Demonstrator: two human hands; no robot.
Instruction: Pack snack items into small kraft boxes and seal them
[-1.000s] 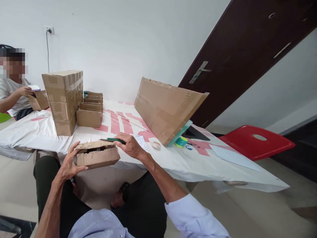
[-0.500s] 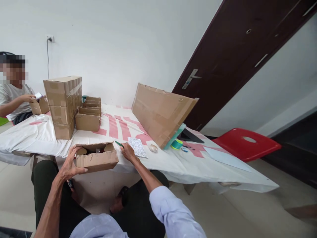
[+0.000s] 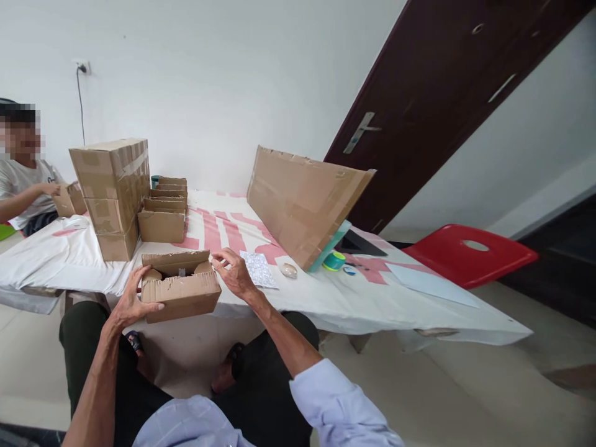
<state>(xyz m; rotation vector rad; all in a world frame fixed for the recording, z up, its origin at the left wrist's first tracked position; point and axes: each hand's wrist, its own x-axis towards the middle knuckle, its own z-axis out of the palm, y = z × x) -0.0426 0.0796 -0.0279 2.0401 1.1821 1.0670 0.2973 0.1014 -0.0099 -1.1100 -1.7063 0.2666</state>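
My left hand [image 3: 131,301] grips the left end of a small open cardboard box [image 3: 184,299], thumb on its front side and fingers at the back. The box is tilted a little at the table's front edge, its torn, ragged upper edges facing up. Inside it, something small and shiny [image 3: 182,272] shows; the rest of its contents is hidden. My right hand [image 3: 234,273] is by the box's right upper corner, fingers curled and pinched. What they hold, if anything, I cannot make out. Right of that hand lies a sheet patterned in grey and white [image 3: 259,270].
Stacked taped boxes [image 3: 108,198] and a row of open boxes [image 3: 162,225] stand at left. A large cardboard panel [image 3: 302,202] leans behind a roll of green tape [image 3: 334,261] and a small clear-brown item [image 3: 288,270]. A person [image 3: 28,186] handles a box at far left.
The green tool seen in my right hand no longer shows. That hand has moved up to the box's right corner. The box now tilts more toward me, showing more of its inside.
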